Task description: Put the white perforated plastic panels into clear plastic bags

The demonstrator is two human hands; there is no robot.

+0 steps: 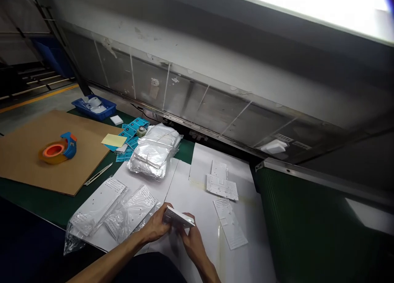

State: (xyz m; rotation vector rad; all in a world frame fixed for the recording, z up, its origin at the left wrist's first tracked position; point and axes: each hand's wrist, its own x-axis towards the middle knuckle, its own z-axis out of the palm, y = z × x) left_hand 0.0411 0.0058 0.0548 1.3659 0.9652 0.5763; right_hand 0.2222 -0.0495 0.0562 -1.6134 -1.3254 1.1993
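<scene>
Hands (175, 231) grip flat white plate (179, 217).

No text can be read. The blue labels (131, 132) near the bench's far edge carry dark marks too small to make out, and the white plate (178, 217) shows no lettering.

Factory packing station, industrial interior. Green-matted workbench (37, 201) carrying a cardboard sheet (33, 151), tape dispenser (58, 148), blue parts bin (96, 107) at its far edge, and bagged white plastic parts (154, 151). Yellow floor line (37, 97) and concrete floor beyond the bench's left corner.
</scene>
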